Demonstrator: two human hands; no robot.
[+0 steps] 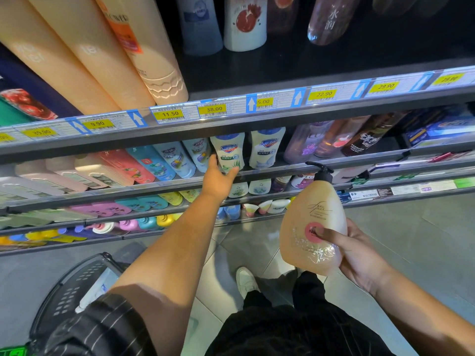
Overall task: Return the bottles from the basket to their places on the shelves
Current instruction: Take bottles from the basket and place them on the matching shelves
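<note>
- Nearest, low on my left, a dark grey perforated plastic basket (74, 291) sits on the tiled floor. Something pale lies inside; I cannot tell what.
- The right hand (359, 255) holds a peach-coloured teardrop-shaped plastic pump bottle (313, 214) in the air, well apart from the shelves and leaning slightly.
- The thumb is pressed across the front by the round pink label. The other fingers wrap the wide base from behind and are mostly hidden.
- Handling, in my judgement: the bottle looks full, so heavy for its size. The body is smooth and glossy and likely to slip.
- I would take hold where the body is broad, or support it from beneath. The black pump head (321, 170) is the weak part, and I would not lift by it.
- Farther in, the left hand (219, 176) reaches to the second shelf. Its thumb and fingers are closed round the lower body of a white blue-capped plastic bottle (227, 150).
- That bottle stands upright at the shelf's front edge, just beside a matching one.
- Farthest, the top shelf carries tall peach-coloured plastic bottles (102, 52) above a rail of yellow price tags (213, 109). A dark gap lies to their right.
</note>
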